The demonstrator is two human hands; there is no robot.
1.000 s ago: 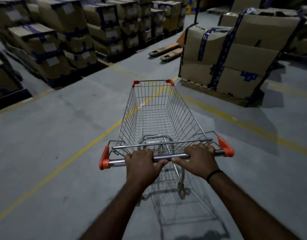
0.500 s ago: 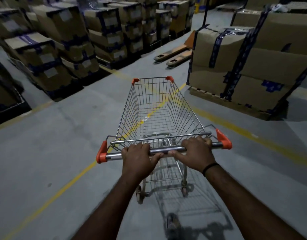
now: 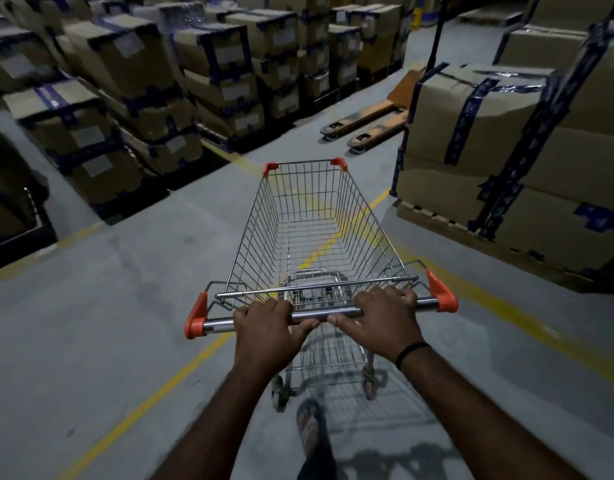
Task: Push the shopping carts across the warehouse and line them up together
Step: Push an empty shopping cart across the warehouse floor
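An empty wire shopping cart (image 3: pixel 309 220) with orange corner caps stands in front of me on the grey floor. Its chrome handle bar (image 3: pixel 324 314) runs between two orange end pieces. My left hand (image 3: pixel 265 332) grips the bar left of centre, fingers curled over it. My right hand (image 3: pixel 380 322), with a black band at the wrist, grips the bar right of centre. The cart's rear wheels show below the basket. No other cart is in view.
Stacked cardboard boxes on pallets (image 3: pixel 125 98) line the left side. A large taped box stack on a pallet (image 3: pixel 506 161) stands close on the right. An orange pallet jack (image 3: pixel 371 123) lies ahead in the aisle. Yellow floor lines (image 3: pixel 153 396) cross under the cart. My sandalled foot (image 3: pixel 310 427) shows below.
The cart and I have rolled forward along the aisle; the right box stack and the pallet jack are nearer. Both hands keep the same grip on the bar.
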